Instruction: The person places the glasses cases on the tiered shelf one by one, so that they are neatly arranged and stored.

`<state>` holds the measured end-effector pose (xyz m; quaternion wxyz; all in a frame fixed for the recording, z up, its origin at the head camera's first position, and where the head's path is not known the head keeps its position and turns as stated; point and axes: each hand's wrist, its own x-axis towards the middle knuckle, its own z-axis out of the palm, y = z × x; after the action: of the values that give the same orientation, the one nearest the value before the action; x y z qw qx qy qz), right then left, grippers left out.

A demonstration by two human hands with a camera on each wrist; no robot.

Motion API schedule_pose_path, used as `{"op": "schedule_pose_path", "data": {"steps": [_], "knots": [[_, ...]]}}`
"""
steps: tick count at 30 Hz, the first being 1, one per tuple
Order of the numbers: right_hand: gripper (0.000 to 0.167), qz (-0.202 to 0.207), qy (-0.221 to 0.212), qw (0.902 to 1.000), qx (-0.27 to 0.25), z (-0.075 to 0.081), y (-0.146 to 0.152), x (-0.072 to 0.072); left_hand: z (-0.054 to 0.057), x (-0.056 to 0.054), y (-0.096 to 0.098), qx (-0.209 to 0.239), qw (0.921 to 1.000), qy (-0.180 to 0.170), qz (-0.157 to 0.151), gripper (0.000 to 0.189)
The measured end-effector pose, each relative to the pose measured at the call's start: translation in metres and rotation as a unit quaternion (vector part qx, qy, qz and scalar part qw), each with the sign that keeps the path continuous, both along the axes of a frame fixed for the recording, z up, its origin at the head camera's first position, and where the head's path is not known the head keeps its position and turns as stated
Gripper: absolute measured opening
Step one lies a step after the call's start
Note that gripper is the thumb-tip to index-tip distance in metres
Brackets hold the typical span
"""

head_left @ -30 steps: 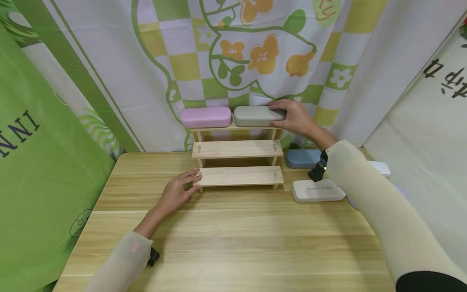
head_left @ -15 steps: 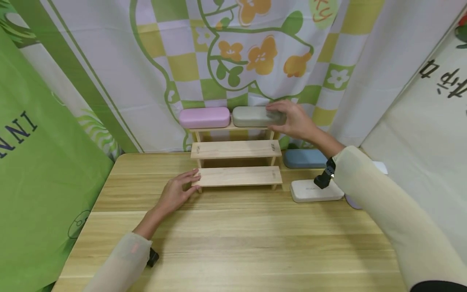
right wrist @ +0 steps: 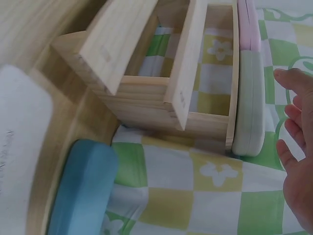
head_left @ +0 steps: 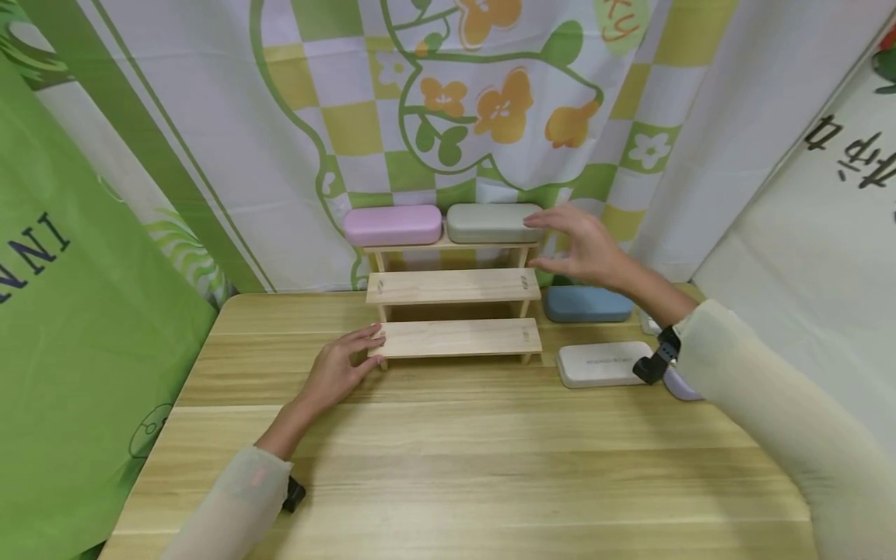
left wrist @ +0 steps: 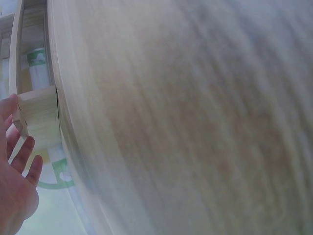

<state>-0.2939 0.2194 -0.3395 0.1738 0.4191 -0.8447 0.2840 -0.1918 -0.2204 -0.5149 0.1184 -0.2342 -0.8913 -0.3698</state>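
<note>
In the head view, a three-tier wooden display rack [head_left: 455, 337] stands at the back of the table. A pink hard case [head_left: 393, 225] and a grey-green hard case [head_left: 493, 223] lie side by side on its top tier. My left hand [head_left: 337, 372] holds the lowest tier's left end, thumb at the front edge and fingers on top. My right hand [head_left: 584, 247] is just off the grey-green case's right end, thumb and fingers spread apart. The right wrist view shows that hand [right wrist: 298, 132] holding nothing, with a gap to the grey-green case [right wrist: 250, 105].
Right of the rack lie a blue case [head_left: 586, 304] and a white case [head_left: 602, 364] with small lettering. A purple case [head_left: 680, 385] and another white item [head_left: 649, 322] are partly hidden by my right arm. A patterned curtain [head_left: 490, 93] hangs close behind.
My right hand has let go of the grey-green case and drawn back to the right, uncovering the case's end and the blue case. My left hand stays on the rack.
</note>
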Motion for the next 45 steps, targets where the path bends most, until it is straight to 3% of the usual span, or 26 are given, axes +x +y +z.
{"op": "schedule_pose_path", "data": {"steps": [8, 18, 27, 34, 41, 45], "knots": [[0.06, 0.002, -0.024, 0.9997, 0.0, -0.012, 0.019, 0.018, 0.002, 0.001, 0.001, -0.003, 1.0, -0.005, 0.002, 0.036], [0.064, 0.002, -0.02, 0.9997, 0.015, -0.026, 0.043, 0.03, 0.002, 0.001, 0.001, 0.003, 0.9999, -0.012, 0.003, 0.037], [0.066, -0.006, -0.073, 0.997, 0.026, -0.04, 0.064, 0.043, 0.001, 0.002, 0.002, 0.007, 0.9999, -0.01, 0.001, 0.036], [0.067, -0.014, -0.077, 0.9959, 0.045, -0.053, 0.078, 0.045, 0.002, 0.001, 0.001, 0.005, 0.9999, -0.012, 0.004, 0.036], [0.067, -0.035, -0.125, 0.9891, 0.069, -0.066, 0.097, 0.052, 0.002, 0.001, 0.0, 0.003, 0.9998, -0.018, 0.005, 0.036], [0.067, -0.045, -0.125, 0.9878, 0.082, -0.075, 0.106, 0.059, 0.002, 0.001, 0.0, 0.003, 0.9998, -0.019, 0.002, 0.036]]}}
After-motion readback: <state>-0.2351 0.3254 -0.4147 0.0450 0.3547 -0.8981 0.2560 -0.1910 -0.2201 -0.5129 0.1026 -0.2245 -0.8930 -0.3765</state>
